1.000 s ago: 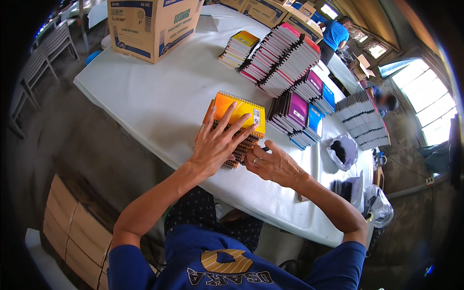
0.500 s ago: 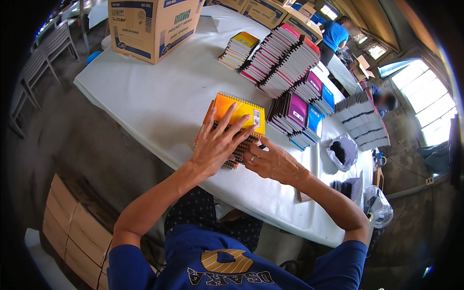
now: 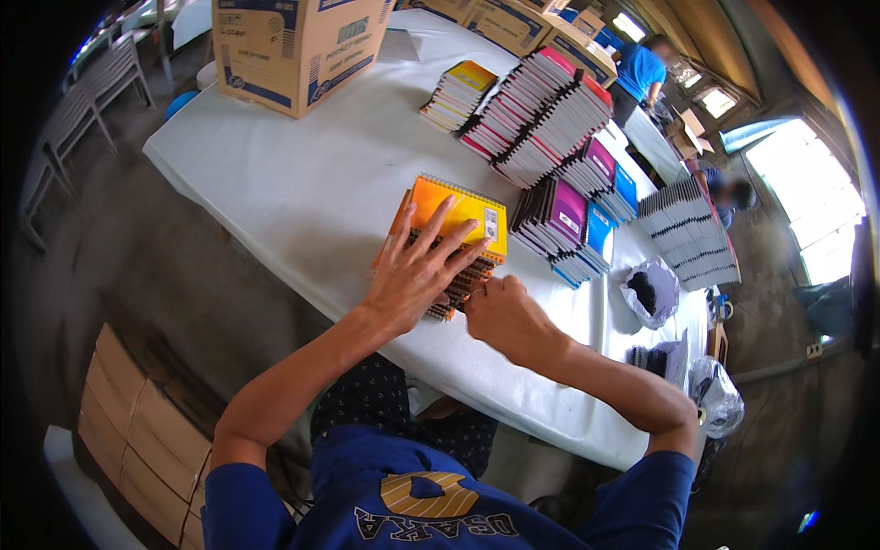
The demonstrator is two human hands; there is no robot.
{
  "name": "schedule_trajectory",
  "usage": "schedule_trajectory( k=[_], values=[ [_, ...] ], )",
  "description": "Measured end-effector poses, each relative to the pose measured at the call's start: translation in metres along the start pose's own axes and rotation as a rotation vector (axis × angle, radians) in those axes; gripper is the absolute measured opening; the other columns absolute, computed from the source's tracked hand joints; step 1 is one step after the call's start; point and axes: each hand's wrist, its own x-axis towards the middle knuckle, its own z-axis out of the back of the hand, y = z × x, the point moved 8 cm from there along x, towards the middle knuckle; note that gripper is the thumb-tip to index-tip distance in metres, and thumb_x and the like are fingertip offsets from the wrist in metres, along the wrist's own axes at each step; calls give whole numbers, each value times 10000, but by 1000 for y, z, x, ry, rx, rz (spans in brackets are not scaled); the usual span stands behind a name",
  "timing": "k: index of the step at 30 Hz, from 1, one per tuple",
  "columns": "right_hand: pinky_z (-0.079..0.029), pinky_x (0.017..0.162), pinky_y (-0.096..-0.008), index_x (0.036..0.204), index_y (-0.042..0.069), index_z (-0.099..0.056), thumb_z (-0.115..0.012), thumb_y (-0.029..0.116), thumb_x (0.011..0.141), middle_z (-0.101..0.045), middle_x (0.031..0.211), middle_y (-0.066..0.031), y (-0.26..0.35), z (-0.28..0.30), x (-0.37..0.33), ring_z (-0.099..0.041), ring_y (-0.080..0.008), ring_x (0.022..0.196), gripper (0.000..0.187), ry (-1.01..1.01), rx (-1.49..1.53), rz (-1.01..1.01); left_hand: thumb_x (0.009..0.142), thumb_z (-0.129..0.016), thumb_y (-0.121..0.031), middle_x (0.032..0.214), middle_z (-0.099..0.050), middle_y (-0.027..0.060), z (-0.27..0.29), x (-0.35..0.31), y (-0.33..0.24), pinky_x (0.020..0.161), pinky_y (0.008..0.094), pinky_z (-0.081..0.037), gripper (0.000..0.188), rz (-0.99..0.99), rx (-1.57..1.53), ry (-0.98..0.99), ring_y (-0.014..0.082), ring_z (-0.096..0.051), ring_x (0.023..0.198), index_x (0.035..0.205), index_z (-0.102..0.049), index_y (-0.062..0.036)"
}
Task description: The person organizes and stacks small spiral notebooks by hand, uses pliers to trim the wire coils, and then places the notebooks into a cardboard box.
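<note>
The left hand [image 3: 411, 280] lies flat with its fingers spread over the top cover of a stack of orange-yellow spiral notebooks [image 3: 474, 205], which sits directly under that palm on the white table [image 3: 275, 188]. The right hand [image 3: 510, 316] is curled at the stack's near right corner, beside the dark coils [image 3: 473, 275]; its fingertips are hidden, so I cannot tell whether it grips anything. Purple notebooks [image 3: 563, 215] stand beyond and to the right of the right hand, and a plastic bag [image 3: 662, 302] lies farther right of it. The stack should feel fairly heavy as a whole, each notebook light and bendable. The covers look smooth and may slide on one another, while the coils could snag or bend. A broad hold on the two sides without coils, palm steadying the top, seems safest.
</note>
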Motion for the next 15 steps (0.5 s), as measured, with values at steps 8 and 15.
schedule_trajectory(
  k=[8, 15],
  values=[
    [-388, 1001, -365, 1023, 171, -644, -674, 228, 797, -575, 957, 30, -3, 2, -12, -511, -135, 1049, 235, -450, -113, 210, 580, -823, -314, 1457, -398, -3, -5, -1, 1, 1155, 603, -136, 930, -15, 75, -89, 325, -242, 1416, 1425, -437, -267],
    [-417, 897, -325, 910, 129, -641, -675, 190, 741, -571, 922, 8, 7, -2, -14, -528, -152, 973, 183, -472, -91, 196, 569, -824, -314, 1457, -399, -8, -3, 1, -1, 1155, 600, -138, 944, -9, 54, -56, 318, -241, 1417, 1427, -435, -269]
  ],
)
